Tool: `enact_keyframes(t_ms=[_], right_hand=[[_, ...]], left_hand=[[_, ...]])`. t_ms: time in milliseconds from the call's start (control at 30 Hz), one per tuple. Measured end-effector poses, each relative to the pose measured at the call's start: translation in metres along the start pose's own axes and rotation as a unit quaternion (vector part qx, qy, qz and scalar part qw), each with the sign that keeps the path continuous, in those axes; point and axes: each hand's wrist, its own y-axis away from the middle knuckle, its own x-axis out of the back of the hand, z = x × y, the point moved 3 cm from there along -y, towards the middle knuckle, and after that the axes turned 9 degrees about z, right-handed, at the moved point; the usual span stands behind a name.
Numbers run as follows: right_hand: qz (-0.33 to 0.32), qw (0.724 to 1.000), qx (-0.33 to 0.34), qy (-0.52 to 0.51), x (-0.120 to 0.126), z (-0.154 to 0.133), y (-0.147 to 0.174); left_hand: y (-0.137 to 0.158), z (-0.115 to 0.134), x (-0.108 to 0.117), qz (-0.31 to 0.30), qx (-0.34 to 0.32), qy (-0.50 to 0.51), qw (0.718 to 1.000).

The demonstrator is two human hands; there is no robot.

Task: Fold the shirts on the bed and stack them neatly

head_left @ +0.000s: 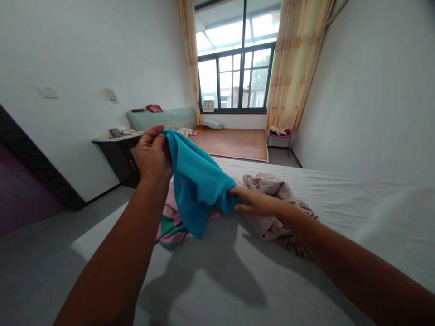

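Note:
A bright blue garment (200,172) hangs between my two hands above the bed. My left hand (154,151) is raised and pinches its upper left corner. Lower down, my right hand (253,201) grips the bunched right end, with fingers partly hidden by the cloth. Below the blue cloth lies a pink and green garment (171,228), partly covered from view. A crumpled beige-pink garment (268,185) with striped parts lies on the bed behind and under my right forearm.
The bed has a white sheet (353,199). Beyond it stands another bed with a brown mat (234,140) under the window. A dark desk (117,154) is at left. A pink-rimmed stool (280,132) with something on it stands at the back right.

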Motion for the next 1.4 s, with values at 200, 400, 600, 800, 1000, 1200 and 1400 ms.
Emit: enact_keyframes(t_ms=[200, 400, 600, 800, 1000, 1200, 1400], right_hand=[[0.107, 0.977, -0.138, 0.119, 0.077, 0.081, 0.029], [0.025, 0.969, -0.205, 0.133, 0.047, 0.139, 0.068], [0.186, 0.927, -0.165, -0.282, 0.032, 0.079, -0.005], [0.102, 0.911, 0.029, -0.398, 0.069, -0.002, -0.054], [-0.13, 0.974, -0.169, 0.075, 0.062, 0.085, 0.009], [-0.199, 0.909, -0.204, 0.306, 0.036, 0.132, 0.066], [0.019, 0.973, -0.168, 0.154, 0.08, 0.076, 0.02]], left_hand=[[-0.032, -0.04, 0.061, -0.061, -0.017, -0.254, 0.965], [0.037, -0.041, 0.055, -0.2, -0.239, -0.399, 0.862], [0.13, -0.025, -0.006, -0.377, -0.349, -0.367, 0.776], [0.158, 0.001, -0.027, -0.366, -0.448, -0.393, 0.715], [0.138, -0.061, 0.024, -0.503, -0.325, -0.55, 0.582], [0.122, -0.096, 0.041, -0.536, -0.275, -0.579, 0.55], [0.14, -0.08, 0.001, -0.542, -0.225, -0.51, 0.629]])
